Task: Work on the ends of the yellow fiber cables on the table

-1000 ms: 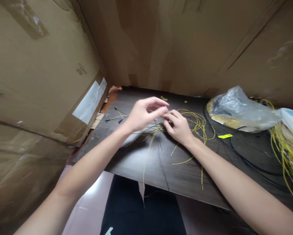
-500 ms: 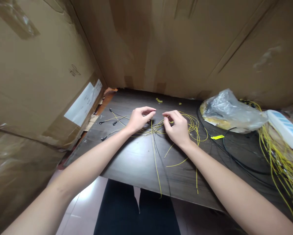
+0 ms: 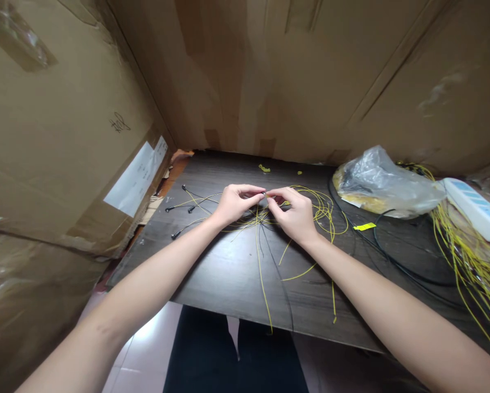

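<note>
My left hand (image 3: 233, 205) and my right hand (image 3: 294, 214) meet fingertip to fingertip above the middle of the table. Each has thumb and index finger pinched together. A tiny dark spot shows at the left fingertips, but what either hand holds is too small to name. Under and around both hands lie thin yellow wires (image 3: 333, 218), crossing one another and looping to the right. Several black-tipped ends, one of them a small black connector (image 3: 175, 236), point left past my left hand. One yellow wire (image 3: 262, 278) runs down toward the table's front edge.
The dark wooden table (image 3: 220, 273) is walled by cardboard (image 3: 228, 82). At right are a clear plastic bag (image 3: 388, 188), a white power strip (image 3: 474, 210), a bundle of yellow wires (image 3: 470, 262) and a black cable (image 3: 412, 275) with a yellow tag (image 3: 364, 226). Yellow scraps (image 3: 264, 168) lie behind.
My two hands have come together; the gap between their fingertips has closed. The right fingers have gone from slightly apart to a pinch. The view has shifted slightly.
</note>
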The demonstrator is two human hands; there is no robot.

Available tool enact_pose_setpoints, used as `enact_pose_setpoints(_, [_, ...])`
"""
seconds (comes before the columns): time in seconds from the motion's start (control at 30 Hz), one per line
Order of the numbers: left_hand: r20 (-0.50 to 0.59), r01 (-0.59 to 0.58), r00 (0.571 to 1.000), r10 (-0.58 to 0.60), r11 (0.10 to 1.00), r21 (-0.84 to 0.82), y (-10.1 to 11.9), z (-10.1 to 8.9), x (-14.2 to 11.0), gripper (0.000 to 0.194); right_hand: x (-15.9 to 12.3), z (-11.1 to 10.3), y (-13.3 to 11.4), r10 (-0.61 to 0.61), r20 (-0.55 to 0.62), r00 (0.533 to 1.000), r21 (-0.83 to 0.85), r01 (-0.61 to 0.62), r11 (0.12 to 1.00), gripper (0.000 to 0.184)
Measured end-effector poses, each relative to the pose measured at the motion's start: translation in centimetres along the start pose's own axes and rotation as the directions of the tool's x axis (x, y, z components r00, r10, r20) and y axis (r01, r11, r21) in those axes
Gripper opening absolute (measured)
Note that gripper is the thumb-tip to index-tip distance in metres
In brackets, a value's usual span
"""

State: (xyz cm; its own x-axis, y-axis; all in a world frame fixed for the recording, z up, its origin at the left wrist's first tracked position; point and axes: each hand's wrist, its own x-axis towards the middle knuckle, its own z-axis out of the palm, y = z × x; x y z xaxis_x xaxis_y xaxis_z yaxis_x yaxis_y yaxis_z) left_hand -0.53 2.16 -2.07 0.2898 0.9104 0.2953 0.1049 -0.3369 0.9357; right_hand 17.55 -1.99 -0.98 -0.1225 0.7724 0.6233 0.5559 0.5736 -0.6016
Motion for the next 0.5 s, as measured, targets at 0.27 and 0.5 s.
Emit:
enact_pose_setpoints(0.27, [0.073,-0.034,0.997,0.029,0.997,0.073,0.11,0.11,-0.07,0.023,0.05,0.14,0.16,0.008,-0.005,1.000,0.019,-0.008,1.000,0.012])
enact_pose_setpoints(0.5, [0.038,-0.131,0.991,0.125,0.965,0.229,0.34,0.13,-0.09,0.017,0.57,-0.36,0.45,-0.048,0.034,0.998,-0.013,0.049,0.999,0.014])
